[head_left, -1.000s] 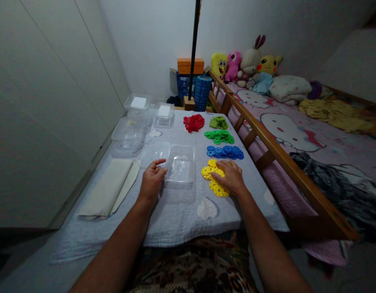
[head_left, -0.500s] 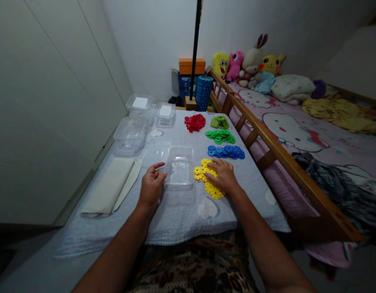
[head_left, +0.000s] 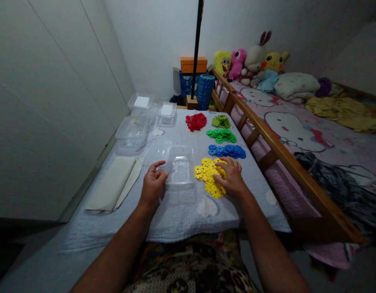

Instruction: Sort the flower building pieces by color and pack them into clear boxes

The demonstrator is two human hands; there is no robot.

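Note:
A clear plastic container (head_left: 180, 179) stands in the middle of the table, open at the top. Beside its left wall is my left hand (head_left: 155, 179), thumb and forefinger apart, with nothing visible between them. My right hand (head_left: 232, 176) rests at the right side of a pile of yellow snowflake-shaped plastic discs (head_left: 210, 173), its fingers spread and curved over the discs. Behind the yellow pile lie blue discs (head_left: 227, 151), then green discs (head_left: 221, 135), olive-green discs (head_left: 221, 121) and red discs (head_left: 196, 121). A clear lid (head_left: 157, 149) lies left of the container.
Several clear containers stand at the back left, among them a large one (head_left: 131, 130) and one with a white label (head_left: 166, 114). Folded beige cloth (head_left: 110, 185) lies at the left. A wooden bed rail (head_left: 267, 138) runs along the right, and a black pole (head_left: 196, 49) rises behind the table.
My right hand has shifted right over the yellow discs and its fingers have opened, uncovering more of the pile. My left hand stays beside the container.

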